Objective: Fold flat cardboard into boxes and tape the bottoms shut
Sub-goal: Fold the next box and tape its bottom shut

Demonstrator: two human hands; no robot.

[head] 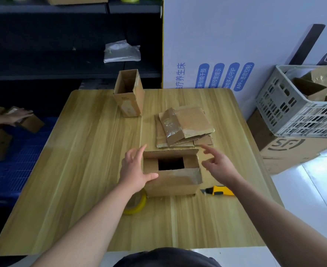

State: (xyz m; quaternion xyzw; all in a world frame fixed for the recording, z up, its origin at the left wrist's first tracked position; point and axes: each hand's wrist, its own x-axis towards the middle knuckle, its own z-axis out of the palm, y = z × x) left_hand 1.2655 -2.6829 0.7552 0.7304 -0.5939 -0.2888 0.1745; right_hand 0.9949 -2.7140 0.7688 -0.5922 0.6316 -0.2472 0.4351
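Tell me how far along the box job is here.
Done: one upright box stands at the far side of the table, open end up. In hand: the left hand presses the near box, its flaps only partly folded with a gap showing, while the right hand hovers open beside it. Left: taping this one with the tape roll lying untouched, then the flat cardboard stack.

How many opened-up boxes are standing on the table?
2. One tall box stands at the far side; one wider box sits near the front, the left hand touching it. None seems hidden.
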